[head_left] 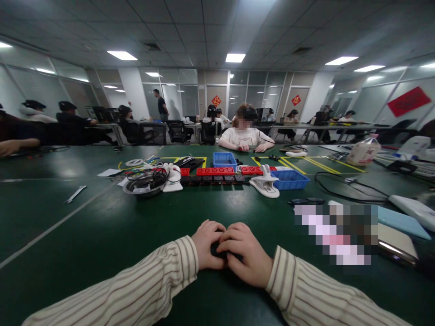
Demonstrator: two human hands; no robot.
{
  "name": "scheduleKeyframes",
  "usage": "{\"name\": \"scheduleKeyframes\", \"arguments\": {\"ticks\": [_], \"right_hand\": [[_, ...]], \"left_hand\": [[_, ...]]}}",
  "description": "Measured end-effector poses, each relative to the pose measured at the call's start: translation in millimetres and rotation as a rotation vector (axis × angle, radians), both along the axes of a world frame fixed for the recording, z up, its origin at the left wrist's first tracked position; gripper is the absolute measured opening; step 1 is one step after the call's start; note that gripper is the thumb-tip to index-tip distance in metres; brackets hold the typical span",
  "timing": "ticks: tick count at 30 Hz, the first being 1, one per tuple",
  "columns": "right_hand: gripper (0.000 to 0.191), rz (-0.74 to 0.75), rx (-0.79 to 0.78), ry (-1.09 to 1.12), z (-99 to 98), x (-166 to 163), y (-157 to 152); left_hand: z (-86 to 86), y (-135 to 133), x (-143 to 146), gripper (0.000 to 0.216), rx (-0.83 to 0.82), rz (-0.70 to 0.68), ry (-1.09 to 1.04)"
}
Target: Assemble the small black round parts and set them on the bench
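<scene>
My left hand [208,244] and my right hand [247,254] meet low in the middle of the head view, close above the green tabletop [163,226]. The fingers of both are curled inward and touch each other. Between them shows a small dark patch, mostly covered by the fingers; whether it is a black object or shadow I cannot make out. Both forearms are in striped cream sleeves. Beyond my hands stands a row of red and black socket blocks [217,171], with a white clip [265,183] at its right end.
A metal bowl [131,186] of cables stands left of the sockets, and a wrench [75,194] lies farther left. Blue bins [290,180] sit by the row. At right are a black cable [350,192] and a phone [396,244]. A co-worker [246,133] sits opposite.
</scene>
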State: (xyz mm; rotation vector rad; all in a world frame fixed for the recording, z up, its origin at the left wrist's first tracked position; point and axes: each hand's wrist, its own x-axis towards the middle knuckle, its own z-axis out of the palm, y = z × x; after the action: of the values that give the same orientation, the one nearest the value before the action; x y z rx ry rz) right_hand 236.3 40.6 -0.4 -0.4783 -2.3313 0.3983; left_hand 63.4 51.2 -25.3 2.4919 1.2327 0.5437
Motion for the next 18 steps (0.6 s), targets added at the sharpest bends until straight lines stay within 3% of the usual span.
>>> {"name": "scheduleKeyframes", "arguments": {"ticks": [3,7,12,18], "right_hand": [[0.026,0.024,0.016,0.015,1.8,0.4,-2.0],[0.02,-0.132,-0.027,0.04,-0.1,0.0,-2.2],[0.019,-0.312,-0.106,-0.058,-5.0,-2.4,0.3],[0.006,-0.244,-0.078,-0.088,-4.7,-1.4,1.3]], "left_hand": [[2.0,-4.0,3.3,0.055,0.006,0.034,0.008],[4.3,-9.5,6.9,0.074,0.039,0.085,0.003],[3.0,-11.5,6.8,0.051,0.079,0.09,-0.016],[-1.2,-2.8,0.5,0.039,0.022,-0.008,-0.058]]}}
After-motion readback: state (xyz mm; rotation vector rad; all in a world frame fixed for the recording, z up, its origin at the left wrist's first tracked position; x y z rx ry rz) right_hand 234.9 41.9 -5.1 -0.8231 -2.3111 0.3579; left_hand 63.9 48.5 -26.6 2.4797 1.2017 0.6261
